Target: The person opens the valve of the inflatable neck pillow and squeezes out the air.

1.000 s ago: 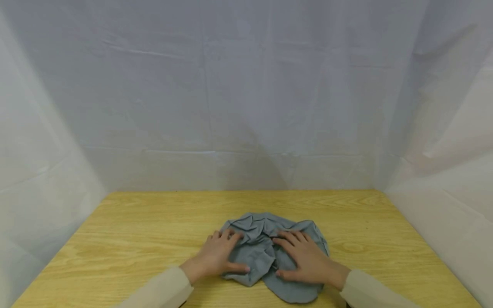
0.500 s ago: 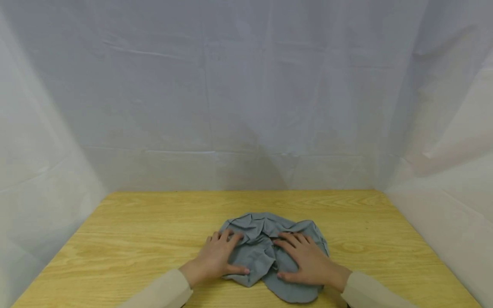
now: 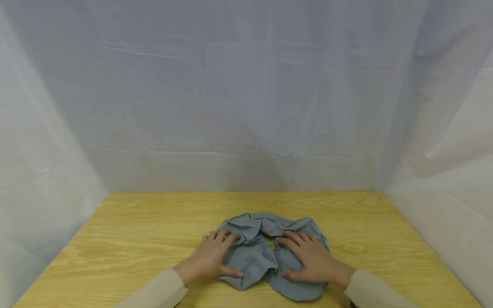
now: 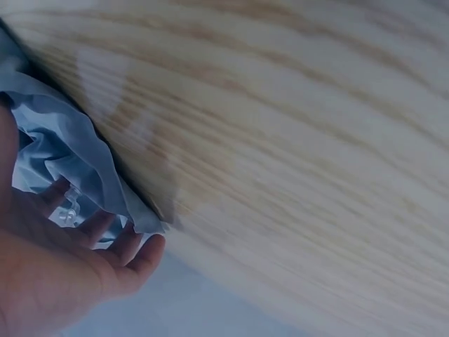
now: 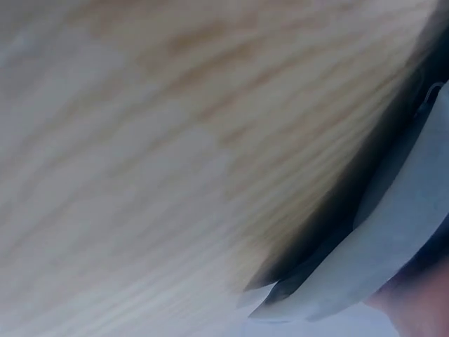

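Observation:
A crumpled grey-blue cloth item (image 3: 250, 261) with a rounded flap at its near right lies on the wooden table; its exact kind is unclear. My left hand (image 3: 212, 256) rests on its left part, fingers spread and thumb toward the middle. On the right part, my right hand (image 3: 313, 259) presses with fingers spread. Between the hands a small gap in the folds shows the table. In the left wrist view, the fingertips (image 4: 149, 258) lie at the edge of the fabric (image 4: 63, 133), near a small clear piece. The right wrist view catches a raised fabric edge (image 5: 379, 246).
The yellow wood-grain table (image 3: 146, 231) extends around the cloth to both sides and behind. White sheeting (image 3: 239, 94) hangs as a wall at the back and along the left and right sides.
Both hands have moved slightly apart, the left to the left and the right to the right. The cloth's parts have shifted with them, and a gap has opened in the middle.

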`<state>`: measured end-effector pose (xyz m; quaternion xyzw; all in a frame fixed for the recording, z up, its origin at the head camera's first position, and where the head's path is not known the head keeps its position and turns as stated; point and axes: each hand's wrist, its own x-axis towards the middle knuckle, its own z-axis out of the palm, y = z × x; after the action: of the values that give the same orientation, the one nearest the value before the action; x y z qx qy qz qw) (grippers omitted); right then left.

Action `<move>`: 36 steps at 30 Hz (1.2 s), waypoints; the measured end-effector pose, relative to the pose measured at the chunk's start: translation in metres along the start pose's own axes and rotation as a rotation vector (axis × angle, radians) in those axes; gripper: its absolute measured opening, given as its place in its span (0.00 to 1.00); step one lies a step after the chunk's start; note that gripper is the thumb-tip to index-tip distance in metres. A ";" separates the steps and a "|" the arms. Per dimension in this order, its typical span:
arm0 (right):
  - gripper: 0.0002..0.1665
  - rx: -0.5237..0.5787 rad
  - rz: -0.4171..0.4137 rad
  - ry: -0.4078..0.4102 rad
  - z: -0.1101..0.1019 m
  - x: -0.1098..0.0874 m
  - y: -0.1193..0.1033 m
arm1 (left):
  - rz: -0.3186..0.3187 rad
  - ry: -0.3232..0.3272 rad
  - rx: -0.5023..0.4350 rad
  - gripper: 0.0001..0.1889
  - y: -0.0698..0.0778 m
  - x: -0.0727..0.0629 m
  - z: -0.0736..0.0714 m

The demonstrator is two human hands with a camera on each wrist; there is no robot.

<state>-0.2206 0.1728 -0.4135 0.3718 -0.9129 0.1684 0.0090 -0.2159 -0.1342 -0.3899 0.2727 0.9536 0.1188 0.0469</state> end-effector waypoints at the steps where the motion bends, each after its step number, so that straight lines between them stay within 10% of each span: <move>1: 0.43 -0.001 -0.006 0.006 0.000 0.000 0.001 | 0.004 0.000 0.002 0.49 -0.001 0.000 0.000; 36: 0.46 0.082 -0.048 -0.026 -0.014 -0.005 0.039 | 0.072 -0.021 0.017 0.54 -0.057 -0.018 -0.011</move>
<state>-0.2457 0.2067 -0.4127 0.3957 -0.8961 0.2004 -0.0142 -0.2315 -0.1925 -0.3930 0.3082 0.9436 0.1097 0.0504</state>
